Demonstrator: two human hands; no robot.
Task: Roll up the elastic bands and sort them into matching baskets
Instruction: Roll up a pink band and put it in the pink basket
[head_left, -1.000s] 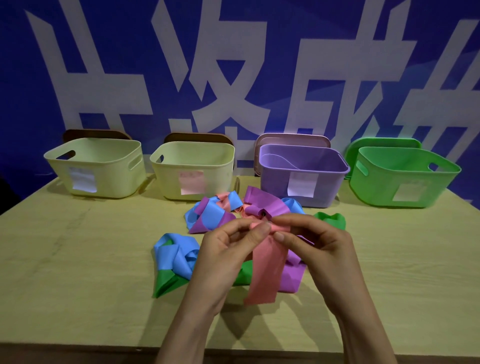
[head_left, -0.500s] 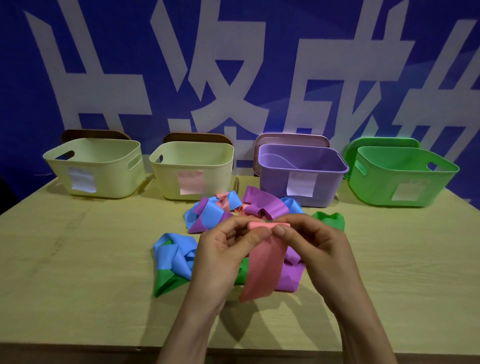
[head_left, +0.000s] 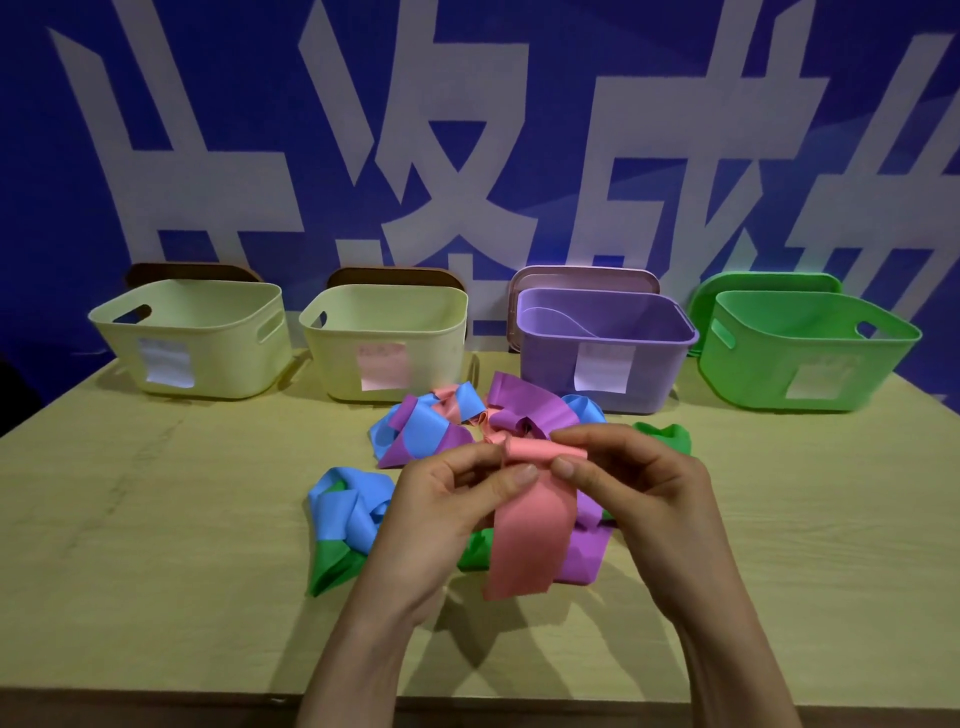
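Observation:
A pink elastic band (head_left: 530, 535) hangs from both my hands above the table's middle, its top end curled into a small roll. My left hand (head_left: 441, 499) pinches the roll's left end and my right hand (head_left: 634, 478) pinches its right end. Under and behind it lies a heap of loose bands: purple (head_left: 530, 405), blue (head_left: 348, 509), green (head_left: 332, 566) and more pink. At the back stand four baskets in a row: a cream one with a white label (head_left: 208, 312), a cream one with a pink label (head_left: 384, 312), a purple one (head_left: 608, 327) and a green one (head_left: 810, 332).
The wooden table (head_left: 156, 519) has its front edge close to me. Lids lean behind the baskets against a blue wall with large white characters. A green band end (head_left: 670, 436) lies right of my right hand.
The roll at the pink band's top has grown thicker, and the hanging tail has become shorter. Both hands have stayed in about the same place.

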